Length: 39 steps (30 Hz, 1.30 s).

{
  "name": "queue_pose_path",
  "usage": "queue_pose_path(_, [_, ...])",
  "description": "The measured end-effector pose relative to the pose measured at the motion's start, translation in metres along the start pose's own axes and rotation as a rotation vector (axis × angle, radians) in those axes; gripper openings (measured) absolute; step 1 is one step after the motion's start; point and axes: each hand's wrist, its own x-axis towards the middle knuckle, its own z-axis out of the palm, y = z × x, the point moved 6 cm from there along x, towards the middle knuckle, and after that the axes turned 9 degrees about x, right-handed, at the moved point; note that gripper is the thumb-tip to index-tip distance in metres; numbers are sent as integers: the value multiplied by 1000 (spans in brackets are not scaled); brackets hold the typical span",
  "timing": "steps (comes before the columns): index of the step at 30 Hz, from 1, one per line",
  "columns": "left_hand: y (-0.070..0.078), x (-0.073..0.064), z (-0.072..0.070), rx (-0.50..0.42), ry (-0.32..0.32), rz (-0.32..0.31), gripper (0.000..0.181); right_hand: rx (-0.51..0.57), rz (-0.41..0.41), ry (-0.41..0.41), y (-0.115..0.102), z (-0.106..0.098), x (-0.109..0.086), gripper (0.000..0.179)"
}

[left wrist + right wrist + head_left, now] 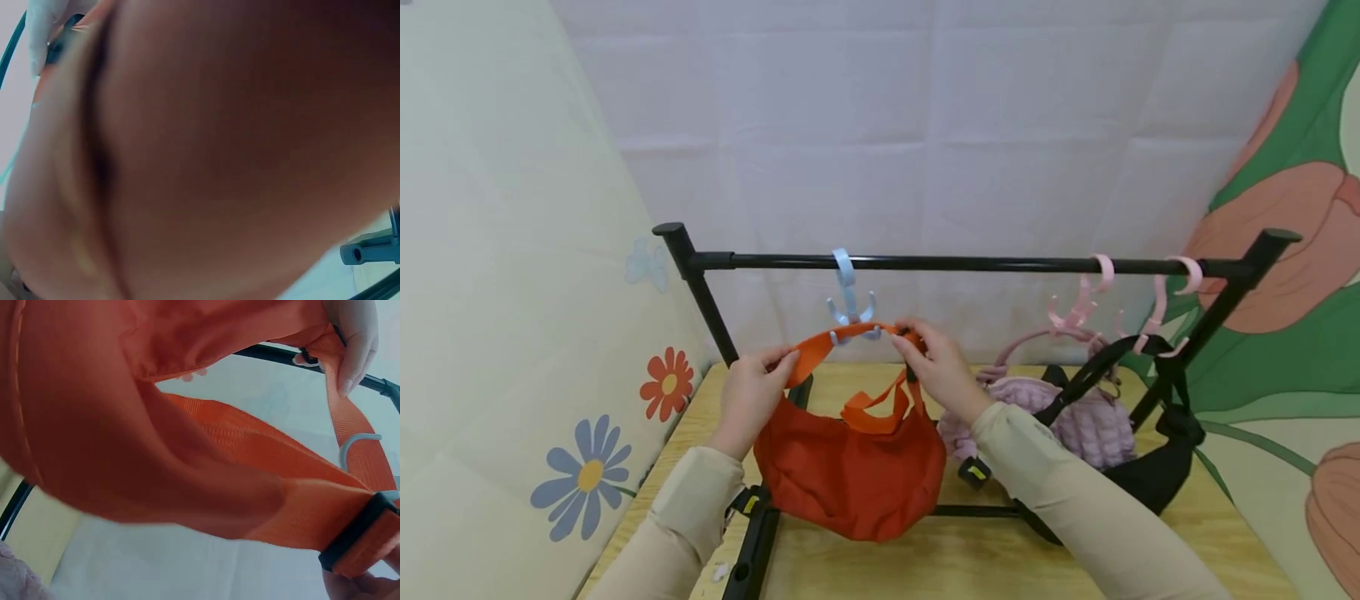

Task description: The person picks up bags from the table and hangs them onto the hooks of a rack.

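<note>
An orange shoulder bag point(857, 475) hangs in front of a black rack, its strap point(811, 357) raised between both hands. My left hand point(752, 396) pinches the strap's left part between thumb and fingers. On the other side, my right hand point(943, 367) pinches the strap close to its black slider buckle point(356, 534). Between the hands, the strap lies at the lower prongs of a light blue hook point(848, 292) that hangs on the rack's bar. Blurred skin fills most of the left wrist view. A loose strap loop point(876, 417) droops over the bag's top.
The black bar point(970, 264) spans the rack above a wooden table point(835, 575). Two pink hooks point(1078, 300) hang at the right, with a lilac quilted bag point(1097, 417) and a black bag point(1157, 475) below. A black rack foot point(752, 550) lies front left.
</note>
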Motion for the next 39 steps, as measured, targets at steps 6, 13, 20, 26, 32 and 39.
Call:
queue_pose_path(6, [-4,-1,4,-11,-17,-5,29,-34,57,-143,9,11,3,31])
queue_pose_path(13, [-17,-10,17,-32,-23,-27,28,-13,93,-207,18,27,-4,33])
queue_pose_path(20, [-21,-29,42,-19,32,15,26,7,204,-160,31,36,-20,52])
queue_pose_path(26, [-16,-43,56,40,113,104,29,44,133,-68,35,41,-30,56])
queue_pose_path(32, [-15,-51,68,26,178,137,21,52,20,9,33,48,-39,57])
queue_pose_path(39, [-13,-66,80,19,302,207,17,-24,-12,107,32,57,-53,62])
